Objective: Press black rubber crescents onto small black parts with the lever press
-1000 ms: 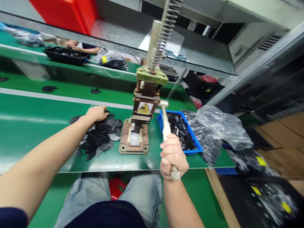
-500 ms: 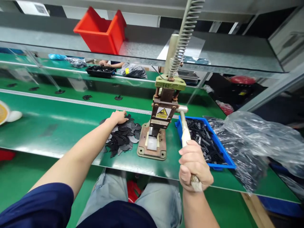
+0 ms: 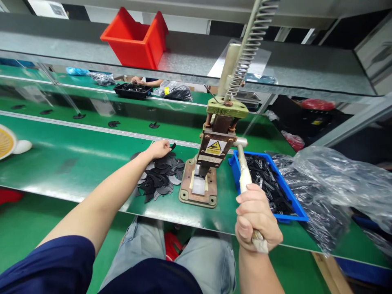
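Observation:
My left hand (image 3: 160,149) pinches a small black curved part (image 3: 173,146) just above a pile of similar black and grey crescent-shaped parts (image 3: 157,179) on the green table. Around the wrapped lever handle (image 3: 245,175) of a hand press (image 3: 216,143), my right hand (image 3: 256,216) is closed. The press stands between my hands, with a warning label on its front and a tall spring on top. A pale block (image 3: 199,185) sits on its base plate (image 3: 185,195), below the ram. I see no black part on that block.
Right of the press is a blue tray (image 3: 298,210) of black parts, beside clear plastic bags (image 3: 346,183). A red bin (image 3: 134,45) stands on the shelf above. Several black parts lie along the green strip behind. Across it, another person's hands (image 3: 139,81) work over a black tray (image 3: 133,96).
My left hand has lifted slightly off the pile and shifted right, now with a black part in its fingers. My right hand stays on the lever. The whole view has shifted a little.

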The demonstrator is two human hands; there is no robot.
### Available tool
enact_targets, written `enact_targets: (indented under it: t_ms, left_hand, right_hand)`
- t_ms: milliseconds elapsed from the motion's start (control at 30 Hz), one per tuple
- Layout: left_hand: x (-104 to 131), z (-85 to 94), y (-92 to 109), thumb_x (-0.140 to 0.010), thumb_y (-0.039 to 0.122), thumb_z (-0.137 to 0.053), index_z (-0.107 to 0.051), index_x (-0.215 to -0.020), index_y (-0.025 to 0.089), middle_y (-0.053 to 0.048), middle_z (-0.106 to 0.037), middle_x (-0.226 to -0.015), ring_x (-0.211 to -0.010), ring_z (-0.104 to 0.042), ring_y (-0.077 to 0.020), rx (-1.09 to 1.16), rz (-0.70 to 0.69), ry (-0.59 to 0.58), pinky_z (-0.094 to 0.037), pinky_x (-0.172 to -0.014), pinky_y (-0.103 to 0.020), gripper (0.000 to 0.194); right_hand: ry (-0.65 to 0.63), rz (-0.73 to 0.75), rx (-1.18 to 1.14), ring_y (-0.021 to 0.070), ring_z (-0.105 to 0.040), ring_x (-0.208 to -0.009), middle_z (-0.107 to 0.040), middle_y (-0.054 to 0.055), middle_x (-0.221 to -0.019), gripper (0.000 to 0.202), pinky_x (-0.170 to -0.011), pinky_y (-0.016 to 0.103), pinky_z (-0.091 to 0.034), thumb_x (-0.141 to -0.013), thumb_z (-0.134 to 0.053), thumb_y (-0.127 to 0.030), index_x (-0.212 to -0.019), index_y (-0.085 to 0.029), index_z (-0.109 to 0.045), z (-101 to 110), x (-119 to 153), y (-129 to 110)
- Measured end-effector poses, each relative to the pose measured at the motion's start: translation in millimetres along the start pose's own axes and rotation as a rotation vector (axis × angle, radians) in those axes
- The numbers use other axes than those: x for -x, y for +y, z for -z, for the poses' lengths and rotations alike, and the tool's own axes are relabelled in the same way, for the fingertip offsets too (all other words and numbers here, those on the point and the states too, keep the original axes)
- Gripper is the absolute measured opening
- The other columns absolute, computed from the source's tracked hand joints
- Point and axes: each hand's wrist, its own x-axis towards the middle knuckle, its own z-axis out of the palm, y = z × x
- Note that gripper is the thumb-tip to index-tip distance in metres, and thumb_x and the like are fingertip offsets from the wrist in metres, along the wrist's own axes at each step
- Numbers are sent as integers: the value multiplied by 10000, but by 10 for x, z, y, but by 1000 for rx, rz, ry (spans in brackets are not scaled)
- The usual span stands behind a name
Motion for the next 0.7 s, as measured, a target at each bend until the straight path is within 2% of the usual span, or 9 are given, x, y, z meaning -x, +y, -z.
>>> enact_targets:
  t_ms: [100, 233, 333, 433, 533, 700]
  left_hand:
    - [268, 15, 130, -956, 431, -641, -529, -893, 218, -51, -765, -821, -716, -718, -184, 389, -20, -54, -497, -656, -266, 249]
    - [774, -104, 410, -896, 445, -731, -450, -840, 223, -28, -712, -689, -532, -625, -141, 876, -41, -242, -442, -549, -235, 363]
    - [1150, -270, 622, -802, 440, -828, -464, -758, 205, 13, -639, -639, -538, -572, -102, 1122, -92, -336, -392, -544, -204, 436]
    - [1401, -441, 772, -739, 414, -882, -505, -708, 185, 33, -598, -621, -565, -555, -85, 1242, -83, -400, -384, -561, -195, 442]
    - [1471, -567, 865, -723, 455, -899, -590, -766, 163, 7, -660, -697, -598, -593, -88, 1294, -17, -385, -443, -595, -203, 427]
    - [1315, -625, 977, -621, 430, -985, -562, -845, 169, 37, -648, -634, -501, -609, -100, 1303, 101, -218, -505, -540, -222, 545]
  right_hand:
    - [-5, -14, 2, 175, -651, -718, -600, -23, -635, 289, -924, 567, -554, -899, -626, -229, -618, -199, -564, 3, 3, -5]
    - [17, -19, 4, 173, -650, -708, -599, -25, -630, 304, -918, 570, -552, -892, -631, -228, -601, -196, -551, -15, -5, -14]
    - [29, -13, 1, 171, -646, -698, -590, -28, -620, 319, -909, 568, -552, -887, -629, -226, -584, -194, -534, -36, -15, -15]
    - [29, -8, 10, 171, -646, -695, -589, -32, -616, 305, -908, 568, -558, -882, -623, -228, -592, -197, -534, -42, -21, -13]
    - [20, -14, 16, 172, -648, -694, -592, -32, -617, 288, -916, 572, -560, -877, -622, -220, -601, -197, -540, -34, -21, -18]
    - [9, -26, 31, 175, -650, -707, -595, -29, -626, 264, -929, 572, -557, -877, -615, -223, -620, -205, -557, -21, -10, -26]
